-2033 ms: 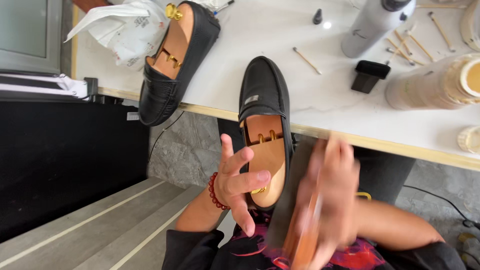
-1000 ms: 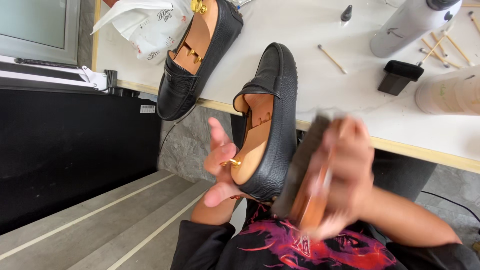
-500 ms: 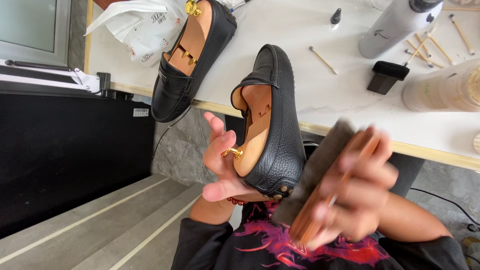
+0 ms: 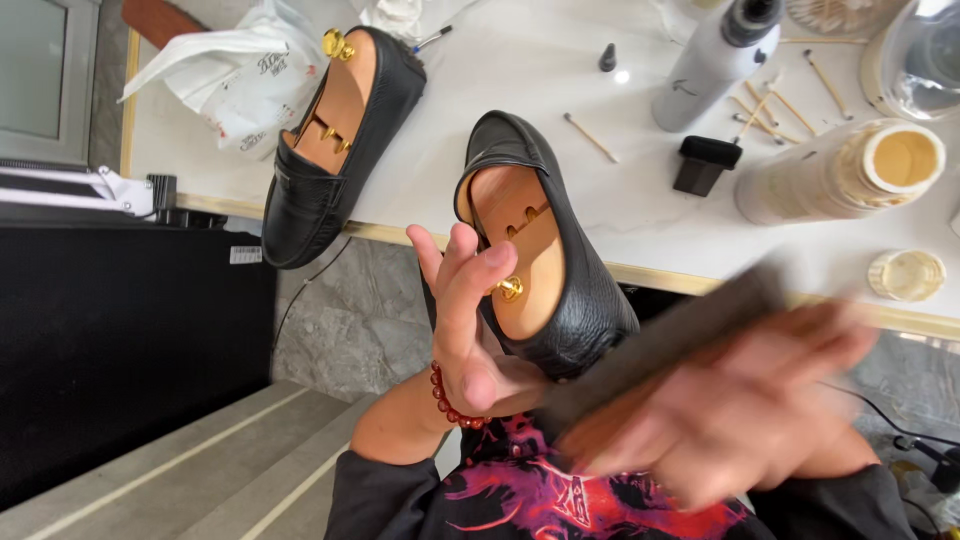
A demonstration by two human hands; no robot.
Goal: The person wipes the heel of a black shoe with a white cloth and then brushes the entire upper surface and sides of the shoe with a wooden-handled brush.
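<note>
My left hand (image 4: 468,320) holds a black leather loafer (image 4: 560,270) by its wooden shoe tree, which has a brass knob (image 4: 511,288); the fingers are spread along the shoe's opening. My right hand (image 4: 740,420), blurred with motion, grips a wooden shoe brush (image 4: 660,350) with dark bristles just right of the shoe's heel. A second black loafer (image 4: 335,150) with a shoe tree lies on the white table (image 4: 500,90) at the upper left.
On the table are a crumpled white plastic bag (image 4: 215,85), a grey spray bottle (image 4: 705,65), a small black cap (image 4: 705,163), several wooden sticks (image 4: 590,137), a cream cylinder (image 4: 840,175) and a small lid (image 4: 905,275). A dark cabinet (image 4: 120,330) stands at the left.
My right hand swung the brush rightward and down past the shoe's side. My left hand turned the shoe from sole-side facing me to show its opening more fully.
</note>
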